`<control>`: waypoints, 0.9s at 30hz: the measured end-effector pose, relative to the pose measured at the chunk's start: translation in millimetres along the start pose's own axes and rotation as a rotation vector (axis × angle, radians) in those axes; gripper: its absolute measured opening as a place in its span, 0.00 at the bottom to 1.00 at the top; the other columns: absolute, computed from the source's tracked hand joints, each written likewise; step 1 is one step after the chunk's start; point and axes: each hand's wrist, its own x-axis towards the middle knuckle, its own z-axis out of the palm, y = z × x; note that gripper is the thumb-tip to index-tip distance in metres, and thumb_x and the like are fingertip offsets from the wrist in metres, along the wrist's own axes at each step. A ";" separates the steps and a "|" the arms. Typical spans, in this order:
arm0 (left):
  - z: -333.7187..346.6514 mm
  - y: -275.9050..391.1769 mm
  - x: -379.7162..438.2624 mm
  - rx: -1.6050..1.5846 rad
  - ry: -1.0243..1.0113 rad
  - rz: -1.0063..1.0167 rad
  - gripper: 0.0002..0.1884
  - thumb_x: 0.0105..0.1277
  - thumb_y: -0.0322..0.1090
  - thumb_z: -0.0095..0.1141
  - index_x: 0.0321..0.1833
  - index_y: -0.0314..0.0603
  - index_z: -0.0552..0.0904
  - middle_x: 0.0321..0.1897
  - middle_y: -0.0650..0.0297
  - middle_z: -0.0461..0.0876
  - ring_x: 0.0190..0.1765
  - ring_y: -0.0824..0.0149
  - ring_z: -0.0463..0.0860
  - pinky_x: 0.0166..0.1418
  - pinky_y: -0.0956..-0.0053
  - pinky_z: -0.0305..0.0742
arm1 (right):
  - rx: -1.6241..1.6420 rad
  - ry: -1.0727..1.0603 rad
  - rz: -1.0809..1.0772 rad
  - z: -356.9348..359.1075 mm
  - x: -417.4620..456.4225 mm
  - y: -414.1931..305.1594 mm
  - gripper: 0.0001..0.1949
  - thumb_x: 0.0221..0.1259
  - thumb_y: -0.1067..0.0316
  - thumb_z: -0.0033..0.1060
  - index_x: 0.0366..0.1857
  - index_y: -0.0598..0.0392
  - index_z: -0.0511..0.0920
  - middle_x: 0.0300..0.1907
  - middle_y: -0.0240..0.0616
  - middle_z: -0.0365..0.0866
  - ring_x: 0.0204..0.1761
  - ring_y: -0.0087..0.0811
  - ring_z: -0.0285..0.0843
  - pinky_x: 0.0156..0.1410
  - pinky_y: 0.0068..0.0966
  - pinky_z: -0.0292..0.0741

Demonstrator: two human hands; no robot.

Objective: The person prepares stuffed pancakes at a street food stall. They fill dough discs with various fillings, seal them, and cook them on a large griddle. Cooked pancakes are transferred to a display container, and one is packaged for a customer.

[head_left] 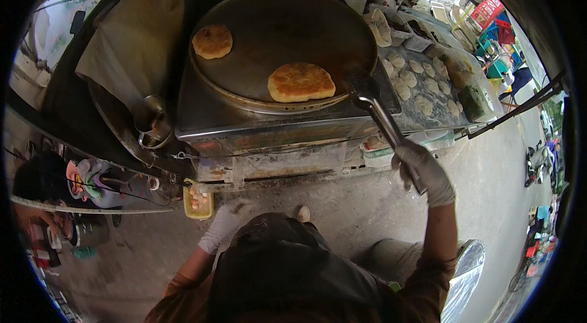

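Note:
In a gray-looking glove, my right hand [423, 168] grips the metal handle of a spatula [381, 116]. The tool's dark end rests at the right edge of a large round griddle [284, 25]; its exact shape is hard to make out. Close to the griddle's front rim lies a browned flatbread [301, 83], left of the spatula's end. A smaller browned flatbread [212, 42] sits by the left rim. My left hand [231, 217], in a white glove, hangs low before my body, near a yellow tray [198, 201]; its fingers are partly curled and seem to hold nothing.
Several pale dough rounds [408, 78] lie on the board right of the griddle, with containers [418, 42] behind them. A metal pot [154, 123] stands left of the stove. A drum-like container [396, 259] is by my right side. Another person [41, 217] is at the far left.

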 end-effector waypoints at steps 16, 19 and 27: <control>37.2 13.3 -0.5 -0.154 0.367 -0.246 0.15 0.69 0.37 0.62 0.50 0.30 0.81 0.40 0.55 0.86 0.45 0.68 0.84 0.50 0.71 0.78 | -0.189 -0.632 0.221 -97.4 147.6 -54.5 0.23 0.69 0.50 0.56 0.45 0.66 0.78 0.20 0.34 0.76 0.11 0.19 0.68 0.14 0.17 0.64; 40.3 6.9 -2.8 -0.154 0.340 -0.302 0.18 0.70 0.38 0.61 0.54 0.28 0.79 0.45 0.54 0.86 0.49 0.67 0.83 0.55 0.71 0.76 | -0.188 -0.705 0.172 -46.4 180.7 -61.2 0.22 0.71 0.54 0.52 0.55 0.66 0.77 0.21 0.33 0.77 0.13 0.17 0.68 0.17 0.17 0.64; 49.2 18.1 -34.7 -0.179 0.515 -0.359 0.14 0.71 0.37 0.60 0.50 0.31 0.82 0.41 0.58 0.87 0.45 0.70 0.83 0.53 0.73 0.76 | -0.229 -0.698 -0.135 25.0 200.6 -102.4 0.24 0.72 0.58 0.51 0.65 0.62 0.71 0.25 0.29 0.79 0.17 0.15 0.70 0.21 0.16 0.68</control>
